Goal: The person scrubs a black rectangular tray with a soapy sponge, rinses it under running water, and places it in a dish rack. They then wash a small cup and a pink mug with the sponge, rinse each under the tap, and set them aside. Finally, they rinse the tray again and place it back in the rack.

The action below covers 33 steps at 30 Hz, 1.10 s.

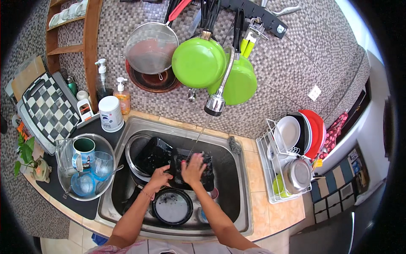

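Note:
Over the steel sink (226,203), my left hand (161,176) grips the left edge of a black square dish (207,176). My right hand (193,169) lies spread on the dish's wet surface, its fingers under the stream from the chrome faucet (216,103). Left of it, another black square dish (153,155) rests in a round metal pan (130,152). A round dish with a black rim (173,207) sits below my hands, near the front of the basin. Part of a pinkish item (214,193) shows beside my right forearm.
A metal bowl (63,190) with a mug and blue glasses stands left of the sink. A white dish rack (269,193) with plates and a pot stands right. Green pans (199,63) and a strainer (152,47) hang behind. A dark scrubber (234,145) lies on the sink's back right corner.

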Motion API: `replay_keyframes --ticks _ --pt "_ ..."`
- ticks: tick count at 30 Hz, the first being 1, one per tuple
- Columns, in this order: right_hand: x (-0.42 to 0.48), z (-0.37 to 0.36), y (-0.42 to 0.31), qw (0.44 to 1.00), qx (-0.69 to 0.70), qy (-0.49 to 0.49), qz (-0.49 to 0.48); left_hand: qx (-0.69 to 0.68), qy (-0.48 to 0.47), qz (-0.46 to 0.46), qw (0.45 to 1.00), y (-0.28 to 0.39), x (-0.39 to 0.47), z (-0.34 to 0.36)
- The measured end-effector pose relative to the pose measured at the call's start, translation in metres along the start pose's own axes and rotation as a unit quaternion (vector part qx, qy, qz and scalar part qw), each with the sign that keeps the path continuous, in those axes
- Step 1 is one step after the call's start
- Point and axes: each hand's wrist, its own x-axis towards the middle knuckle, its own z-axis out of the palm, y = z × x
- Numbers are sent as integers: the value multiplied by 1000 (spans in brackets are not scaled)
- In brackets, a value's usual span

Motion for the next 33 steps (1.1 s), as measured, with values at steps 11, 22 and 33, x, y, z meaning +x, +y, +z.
replay_keyframes --ticks 11,22,33 --pt "4 -6 5 997 49 -45 -35 -47 -14 2 999 -5 2 3" --pt "0 -15 -29 996 -85 25 -14 -48 8 -30 998 -4 0 9" --pt "-22 -37 -32 962 132 -91 -223 -119 5 22 993 -27 16 5"
